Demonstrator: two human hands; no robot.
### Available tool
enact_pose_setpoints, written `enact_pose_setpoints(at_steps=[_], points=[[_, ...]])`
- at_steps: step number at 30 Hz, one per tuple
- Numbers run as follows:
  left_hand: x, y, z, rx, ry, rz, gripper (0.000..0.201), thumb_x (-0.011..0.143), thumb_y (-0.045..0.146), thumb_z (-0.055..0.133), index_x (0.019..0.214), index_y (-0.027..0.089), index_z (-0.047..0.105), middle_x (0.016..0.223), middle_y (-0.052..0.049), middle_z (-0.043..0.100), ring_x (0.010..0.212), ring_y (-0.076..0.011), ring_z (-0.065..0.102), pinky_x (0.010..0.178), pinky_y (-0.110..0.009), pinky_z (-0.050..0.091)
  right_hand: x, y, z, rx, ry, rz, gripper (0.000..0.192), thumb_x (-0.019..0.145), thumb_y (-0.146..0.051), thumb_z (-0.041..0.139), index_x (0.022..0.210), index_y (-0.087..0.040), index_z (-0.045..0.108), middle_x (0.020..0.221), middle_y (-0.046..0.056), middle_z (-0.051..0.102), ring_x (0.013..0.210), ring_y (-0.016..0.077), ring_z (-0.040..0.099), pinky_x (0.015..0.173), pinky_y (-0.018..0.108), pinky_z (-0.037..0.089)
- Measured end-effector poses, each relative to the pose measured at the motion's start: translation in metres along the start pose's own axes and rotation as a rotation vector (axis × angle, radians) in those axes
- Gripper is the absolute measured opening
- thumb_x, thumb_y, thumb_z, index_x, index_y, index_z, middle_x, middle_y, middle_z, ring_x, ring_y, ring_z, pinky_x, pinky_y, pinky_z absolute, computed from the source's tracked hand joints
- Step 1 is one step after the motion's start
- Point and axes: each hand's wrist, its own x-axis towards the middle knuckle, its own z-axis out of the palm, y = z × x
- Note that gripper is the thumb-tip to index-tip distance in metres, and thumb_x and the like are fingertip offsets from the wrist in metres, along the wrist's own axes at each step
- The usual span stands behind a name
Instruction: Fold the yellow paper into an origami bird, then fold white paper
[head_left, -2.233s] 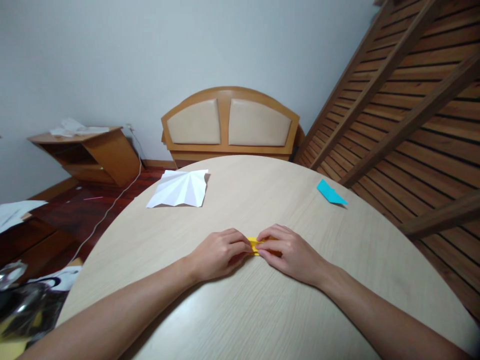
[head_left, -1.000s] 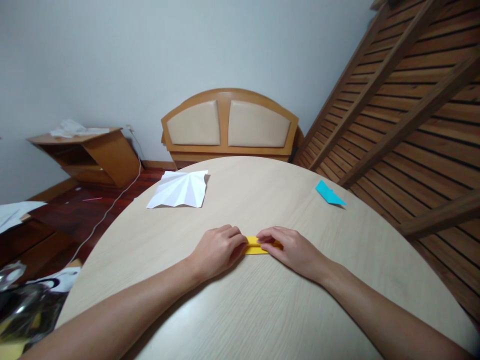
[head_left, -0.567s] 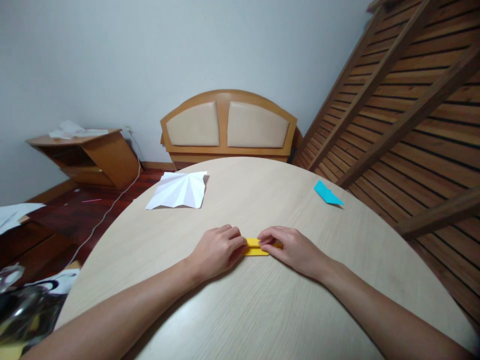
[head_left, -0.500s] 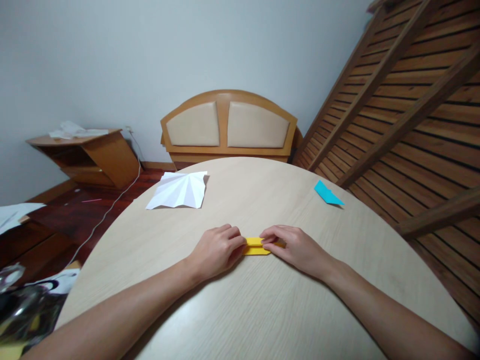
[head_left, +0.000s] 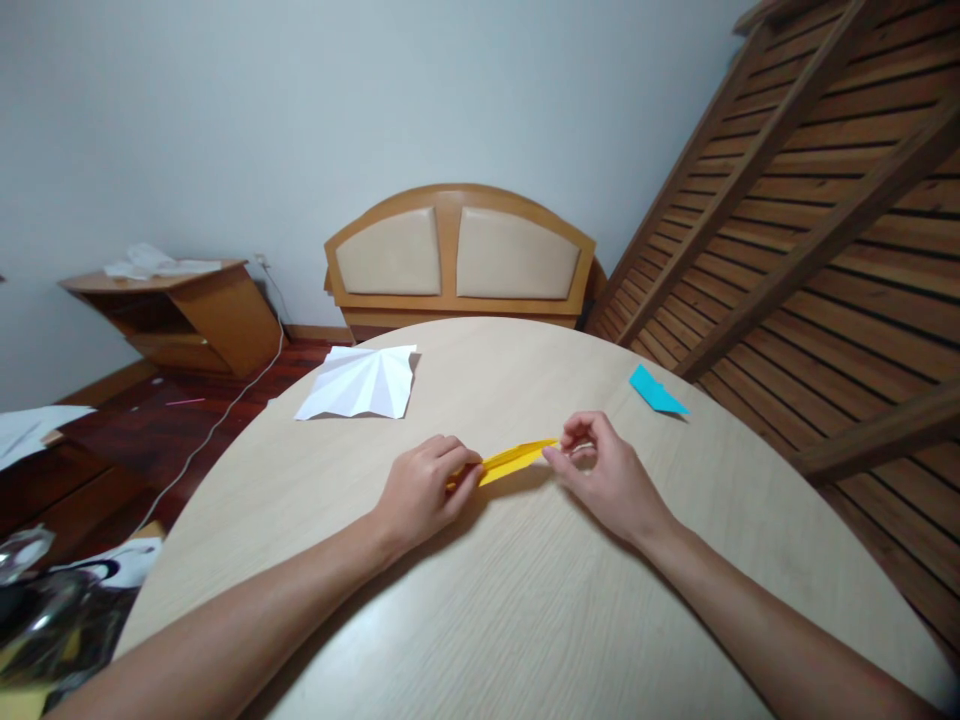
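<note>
While both of our bare arms are reaching forward across the round pale wooden table (head_left: 525,620), we are holding a narrow folded strip of yellow paper (head_left: 514,458) between our two hands, lifted a little above the tabletop. Our left hand (head_left: 421,488) is pinching the near left end of the strip, with its fingers curled closed over the paper and its heel resting on the table. Our right hand (head_left: 609,476) is pinching the far right tip of the strip between thumb and forefinger, the other fingers loosely curled, so both grips are narrow and closed on the paper. The strip is running between the two grips at a slight tilt, its right end sitting a bit higher than its left, and it is casting a thin shadow on the wood just under it.

Well beyond our left hand, towards the far left edge of the table, a white sheet of paper creased into a fan of radiating folds (head_left: 361,383) is lying flat. Beyond our right hand, near the far right edge, a small folded piece of turquoise paper (head_left: 655,391) is lying apart from everything else. Past the table, a wooden headboard with two beige padded panels (head_left: 460,256) is standing against the pale wall.
</note>
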Motion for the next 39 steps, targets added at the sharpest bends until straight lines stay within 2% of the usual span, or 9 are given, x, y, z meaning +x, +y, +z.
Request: enact_pose_setpoints(at_steps=[3,6,11,15,18,24,30,35,39], points=[[0.002,0.004,-0.003,-0.136,0.065,-0.106,0.019,0.097,0.025,0.054,0.091,0.017,0.07,0.081,-0.004,0.07,0.07,-0.0148,0.061,0.064,-0.027,0.047,-0.004,-0.011,0.009,0.187,-0.094,0.113,0.025,0.087,-0.043,0.069,0.085,-0.021,0.057,0.078,0.003,0.066,0.07,0.018,0.065,0.063,0.031,0.056],[0.005,0.011,-0.005,-0.33,0.083,-0.284,0.02,0.095,0.031,0.058,0.09,0.018,0.073,0.081,-0.004,0.073,0.064,-0.0131,0.06,0.058,-0.025,0.045,-0.012,-0.026,0.016,0.244,-0.19,0.114,0.018,0.089,-0.037,0.067,0.083,-0.02,0.065,0.08,0.004,0.07,0.074,0.0182,0.067,0.072,0.032,0.057],[0.004,0.019,0.004,-0.747,0.05,-0.465,0.027,0.089,0.041,0.066,0.092,0.015,0.073,0.085,-0.007,0.075,0.065,-0.0141,0.063,0.058,-0.026,0.05,-0.02,-0.035,0.021,0.297,-0.129,-0.023,0.011,0.089,-0.033,0.068,0.088,-0.022,0.07,0.108,0.009,0.07,0.102,0.0215,0.068,0.088,0.036,0.057],[-0.001,0.022,0.013,-0.966,-0.013,-0.504,0.03,0.083,0.043,0.074,0.091,0.014,0.07,0.082,-0.007,0.073,0.066,-0.0144,0.065,0.062,-0.028,0.053,-0.022,-0.034,0.022,0.346,-0.154,-0.009,0.01,0.09,-0.032,0.068,0.09,-0.022,0.071,0.11,0.008,0.071,0.102,0.0216,0.068,0.09,0.039,0.057],[-0.004,0.024,0.016,-1.021,-0.052,-0.511,0.033,0.082,0.045,0.075,0.091,0.014,0.069,0.077,-0.006,0.071,0.063,-0.014,0.064,0.059,-0.027,0.052,-0.021,-0.034,0.022,0.393,-0.162,0.01,0.01,0.088,-0.031,0.07,0.092,-0.022,0.07,0.105,0.008,0.072,0.095,0.0208,0.069,0.084,0.037,0.059],[-0.007,0.023,0.018,-1.077,-0.08,-0.537,0.043,0.078,0.052,0.079,0.092,0.013,0.067,0.072,-0.003,0.069,0.059,-0.0121,0.062,0.056,-0.024,0.051,-0.019,-0.036,0.019,0.428,-0.173,0.019,0.011,0.084,-0.03,0.073,0.078,-0.021,0.072,0.09,0.005,0.066,0.085,0.0182,0.068,0.077,0.031,0.059],[-0.006,0.028,0.017,-1.189,-0.073,-0.539,0.044,0.075,0.051,0.083,0.089,0.013,0.066,0.073,-0.002,0.068,0.059,-0.0108,0.061,0.058,-0.024,0.051,-0.021,-0.037,0.019,0.396,-0.138,0.0,0.005,0.083,-0.026,0.073,0.083,-0.023,0.077,0.089,0.005,0.067,0.083,0.0176,0.067,0.075,0.03,0.059],[-0.005,0.03,0.017,-1.191,-0.068,-0.527,0.045,0.073,0.05,0.084,0.092,0.012,0.069,0.08,-0.005,0.069,0.064,-0.0106,0.059,0.061,-0.024,0.047,-0.025,-0.045,0.016,0.321,-0.153,-0.063,0.014,0.089,-0.025,0.066,0.091,-0.024,0.079,0.093,0.006,0.067,0.087,0.0179,0.067,0.079,0.03,0.059],[-0.005,0.029,0.017,-1.163,-0.058,-0.543,0.045,0.074,0.05,0.084,0.094,0.011,0.07,0.085,-0.007,0.071,0.07,-0.0135,0.062,0.064,-0.025,0.048,-0.027,-0.05,0.013,0.285,-0.174,-0.083,0.016,0.084,-0.03,0.074,0.097,-0.023,0.079,0.097,0.007,0.068,0.086,0.0187,0.066,0.075,0.031,0.058]])
